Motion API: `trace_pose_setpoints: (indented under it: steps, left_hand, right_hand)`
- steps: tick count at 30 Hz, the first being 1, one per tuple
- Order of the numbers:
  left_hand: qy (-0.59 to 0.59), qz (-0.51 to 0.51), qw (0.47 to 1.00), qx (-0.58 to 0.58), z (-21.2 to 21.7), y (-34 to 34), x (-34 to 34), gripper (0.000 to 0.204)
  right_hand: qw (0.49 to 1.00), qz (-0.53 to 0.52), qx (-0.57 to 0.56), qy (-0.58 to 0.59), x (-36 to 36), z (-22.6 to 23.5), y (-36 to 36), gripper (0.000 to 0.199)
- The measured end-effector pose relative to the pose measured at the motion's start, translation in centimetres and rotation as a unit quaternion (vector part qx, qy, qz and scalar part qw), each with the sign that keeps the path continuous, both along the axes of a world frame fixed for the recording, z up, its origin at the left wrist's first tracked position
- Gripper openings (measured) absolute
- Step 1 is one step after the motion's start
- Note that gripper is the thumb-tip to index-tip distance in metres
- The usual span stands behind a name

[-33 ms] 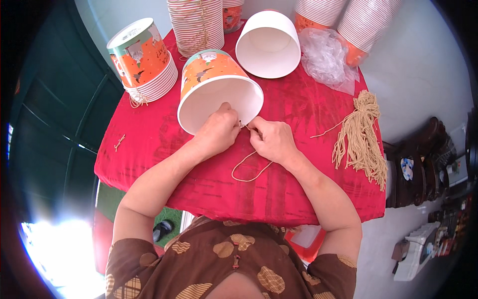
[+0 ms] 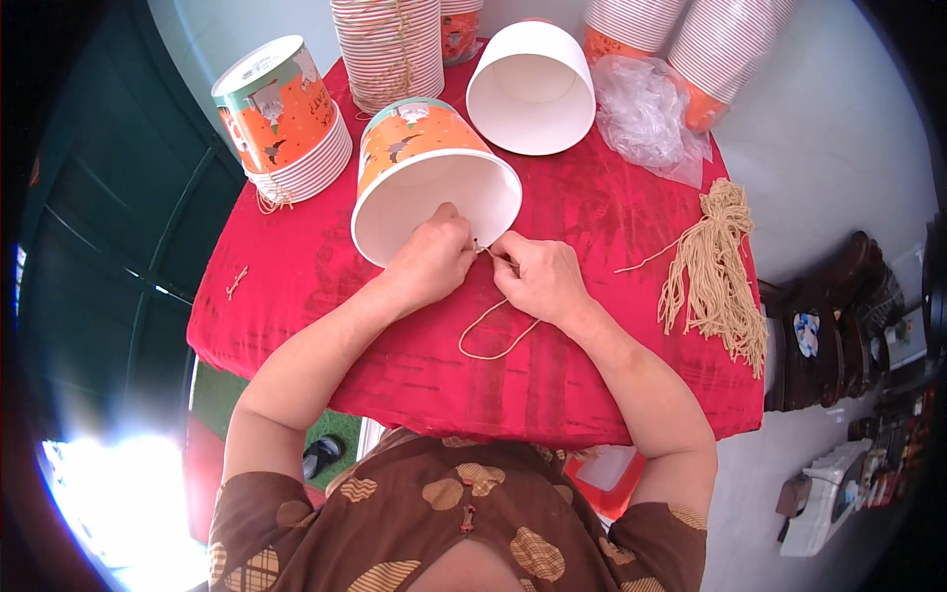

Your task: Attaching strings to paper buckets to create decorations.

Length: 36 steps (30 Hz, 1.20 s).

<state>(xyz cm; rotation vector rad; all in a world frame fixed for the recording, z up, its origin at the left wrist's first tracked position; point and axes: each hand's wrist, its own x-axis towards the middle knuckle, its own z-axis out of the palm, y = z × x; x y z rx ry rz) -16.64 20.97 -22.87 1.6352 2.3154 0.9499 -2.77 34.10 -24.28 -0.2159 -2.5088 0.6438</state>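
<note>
On the red cloth lies a paper bucket point(image 2: 444, 163), orange and green with a white inside, tipped so its mouth faces me. My left hand point(image 2: 434, 255) is over the lower rim with its fingers curled into the mouth; what they pinch is hidden. Close beside it, at the rim's lower right, my right hand point(image 2: 541, 281) pinches a tan string point(image 2: 475, 354). The string runs up to the rim, and a loop of it hangs below onto the cloth. A bundle of similar strings point(image 2: 725, 266) lies at the right.
At the back left stands a stack of nested buckets point(image 2: 281, 118). A plain white bucket point(image 2: 533, 89) lies on its side behind the held one. Taller bucket stacks point(image 2: 390, 54) and crumpled clear plastic point(image 2: 651, 118) line the back. A string scrap point(image 2: 237, 282) lies near the left edge.
</note>
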Motion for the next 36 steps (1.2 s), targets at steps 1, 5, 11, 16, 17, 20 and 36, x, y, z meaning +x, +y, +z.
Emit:
trace_pose_setpoints:
  steps: [1,5,11,16,17,20,36]
  left_hand:
    - [0.0,0.0,1.0,0.0,-0.2,0.0,-0.2,0.007]
    - [-0.017,-0.008,1.0,0.018,-0.2,0.0,-0.3,0.006]
    - [-0.027,-0.002,1.0,-0.015,0.7,0.0,0.3,0.008]
    - [-0.015,-0.011,1.0,0.002,0.4,-0.1,0.3,0.008]
    - [-0.009,-0.009,1.0,0.002,0.3,0.0,0.3,0.008]
    - [-0.005,-0.01,1.0,0.008,0.4,-0.1,0.3,0.008]
    - [0.103,0.004,0.994,0.035,-0.3,0.2,0.8,0.009]
  right_hand:
    - [1.0,0.001,-0.004,0.002,0.0,0.0,0.0,0.008]
    - [1.0,0.001,0.0,0.0,0.0,-0.2,0.1,0.008]
    - [1.0,-0.011,0.015,-0.022,-0.1,-0.6,0.2,0.011]
    - [1.0,-0.008,0.012,-0.017,-0.2,-0.7,0.3,0.014]
    - [1.0,-0.007,0.008,-0.014,-0.1,-0.7,0.3,0.015]
    - [1.0,-0.002,0.009,-0.002,-0.1,-0.6,0.2,0.019]
    - [0.999,0.038,0.027,0.018,0.2,-0.6,0.3,0.012]
